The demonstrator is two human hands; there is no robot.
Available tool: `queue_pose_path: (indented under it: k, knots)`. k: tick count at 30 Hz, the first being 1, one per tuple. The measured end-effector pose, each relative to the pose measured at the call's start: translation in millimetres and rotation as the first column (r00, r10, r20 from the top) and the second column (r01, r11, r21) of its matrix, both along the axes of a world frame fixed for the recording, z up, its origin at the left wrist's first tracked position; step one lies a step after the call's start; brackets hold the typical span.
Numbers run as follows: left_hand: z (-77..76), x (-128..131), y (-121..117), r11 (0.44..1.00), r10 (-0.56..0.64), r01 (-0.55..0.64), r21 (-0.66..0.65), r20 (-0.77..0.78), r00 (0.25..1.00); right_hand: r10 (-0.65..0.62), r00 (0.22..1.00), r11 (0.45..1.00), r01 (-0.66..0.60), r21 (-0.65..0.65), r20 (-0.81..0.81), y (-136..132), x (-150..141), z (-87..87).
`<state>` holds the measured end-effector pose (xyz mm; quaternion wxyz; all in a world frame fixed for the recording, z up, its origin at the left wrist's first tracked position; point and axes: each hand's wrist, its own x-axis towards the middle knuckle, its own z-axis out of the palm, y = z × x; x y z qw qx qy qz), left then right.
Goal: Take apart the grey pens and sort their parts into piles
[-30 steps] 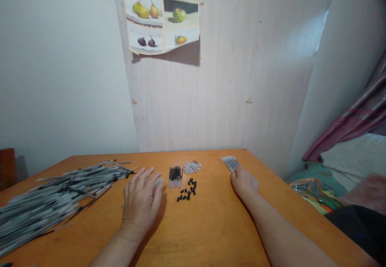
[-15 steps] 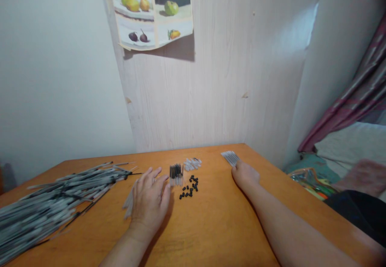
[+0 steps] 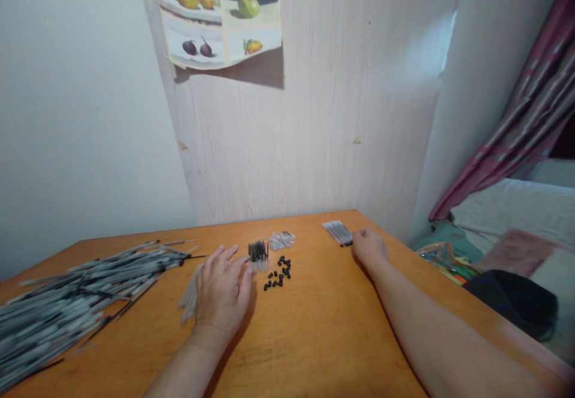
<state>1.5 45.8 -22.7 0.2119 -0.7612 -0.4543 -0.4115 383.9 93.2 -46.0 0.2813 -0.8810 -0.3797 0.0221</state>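
Note:
My left hand (image 3: 222,293) lies flat on the orange table (image 3: 314,338), fingers spread, resting over a few clear pen barrels (image 3: 190,295) that poke out at its left. Just right of its fingertips stands a small row of black refills (image 3: 258,252), with several small black caps (image 3: 278,276) scattered below and clear plastic tips (image 3: 281,240) behind. My right hand (image 3: 370,246) rests near the table's far right corner, fingers curled, touching the end of a neat row of assembled pens (image 3: 338,232).
A large heap of grey pens (image 3: 76,290) covers the table's left side. A pale wood panel with a fruit poster (image 3: 220,20) rises behind the table. To the right lie bedding, a striped curtain (image 3: 530,116) and a dark object (image 3: 516,302).
The camera has swung right and slightly down. My left hand slid back a little over the clear barrels. My right hand shifted to the right end of the pen row.

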Motion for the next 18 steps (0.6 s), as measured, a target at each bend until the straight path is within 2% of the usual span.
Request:
queue_pose_path:
  k: [3,7,10,18]
  knots:
    - [-0.2,1,0,1.0,-0.005,0.005,0.001,0.004,1.0,-0.003,1.0,0.999,0.002,0.049,0.013,1,2,-0.9]
    - [-0.7,3,0,1.0,-0.008,0.008,-0.002,0.003,1.0,0.059,0.996,0.994,-0.064,0.083,0.06,6,-3,-4.3]
    - [-0.9,4,-1,1.0,-0.021,0.021,-0.001,-0.005,1.0,0.103,0.994,0.991,-0.106,0.086,0.038,10,-3,-8.3]
    - [-4.0,9,-3,0.999,-0.032,0.032,-0.022,0.009,0.999,0.036,0.998,0.99,-0.029,0.139,-0.048,16,11,-17.2]
